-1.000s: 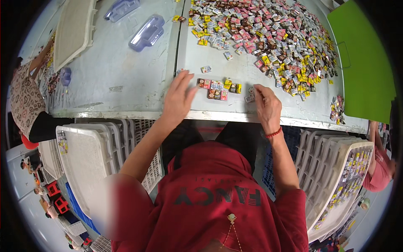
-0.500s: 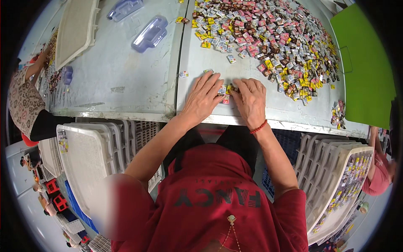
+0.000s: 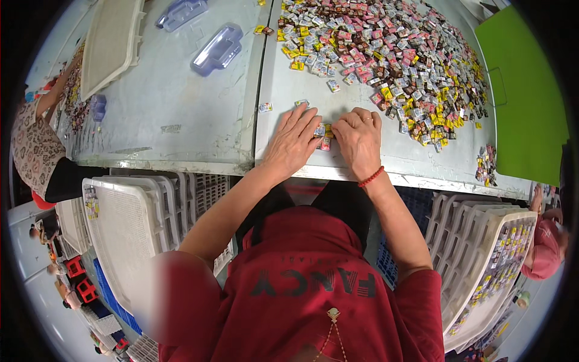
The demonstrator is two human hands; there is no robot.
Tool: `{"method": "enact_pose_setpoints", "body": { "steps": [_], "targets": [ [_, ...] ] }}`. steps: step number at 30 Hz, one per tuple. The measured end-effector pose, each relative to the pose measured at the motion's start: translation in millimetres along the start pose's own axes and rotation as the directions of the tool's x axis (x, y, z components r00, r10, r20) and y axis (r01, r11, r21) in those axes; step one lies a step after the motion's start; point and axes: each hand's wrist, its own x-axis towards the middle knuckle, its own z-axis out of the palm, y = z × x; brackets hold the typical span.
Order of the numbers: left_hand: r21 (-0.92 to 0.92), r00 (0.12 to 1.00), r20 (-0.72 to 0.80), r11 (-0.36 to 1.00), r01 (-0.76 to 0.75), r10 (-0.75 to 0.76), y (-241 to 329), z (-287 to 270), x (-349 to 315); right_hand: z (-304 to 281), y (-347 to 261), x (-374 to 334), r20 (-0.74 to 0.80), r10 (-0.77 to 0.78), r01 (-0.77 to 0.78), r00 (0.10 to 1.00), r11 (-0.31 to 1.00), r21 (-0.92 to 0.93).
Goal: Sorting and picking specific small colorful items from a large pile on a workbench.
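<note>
While the pale counter [image 3: 199,133] ran across the view, its front edge passing beneath both wrists, a pile of small packs [image 3: 386,60] spread over its far right part, beside a green panel [image 3: 525,108]. A strip of surface separated pile and front edge. The left hand [image 3: 292,143] lay flat, fingers straight, over the left end of a pack cluster [image 3: 325,145] near that edge; the right hand [image 3: 360,145] curled its fingers at the other end, any grip impossible to tell. One loose pack [image 3: 265,107] lay near the seam.
</note>
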Motion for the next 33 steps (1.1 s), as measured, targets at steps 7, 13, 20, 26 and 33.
{"method": "enact_pose_setpoints", "body": {
  "steps": [7,13,20,26,33],
  "targets": [
    [-0.007,0.985,-0.169,1.0,0.02,-0.021,-8.9,-23.3,-13.2,-19.2,15.3,-23.7,-0.116,0.27,-0.243,0.956,0.948,0.203],
    [-0.625,0.745,0.105,0.539,0.565,-0.659,-19.7,-47.5,-20.4,-31.9,17.2,-18.9,0.514,0.609,-0.787,0.604,0.352,0.508],
    [-0.743,0.634,0.357,0.203,0.637,-0.686,-22.6,-21.7,-17.0,-5.1,19.5,-21.2,0.439,0.555,-0.694,0.707,0.426,0.58],
    [-0.784,0.679,0.305,0.228,0.577,-0.667,1.8,-23.6,-9.6,-11.6,20.1,-34.9,0.49,0.593,-0.744,0.639,0.314,0.59],
    [-0.766,0.558,0.301,0.152,0.625,-0.773,-75.4,-82.7,-59.3,1.0,-5.7,-23.0,0.513,0.516,-0.709,0.686,0.316,0.631]
  ]
}}
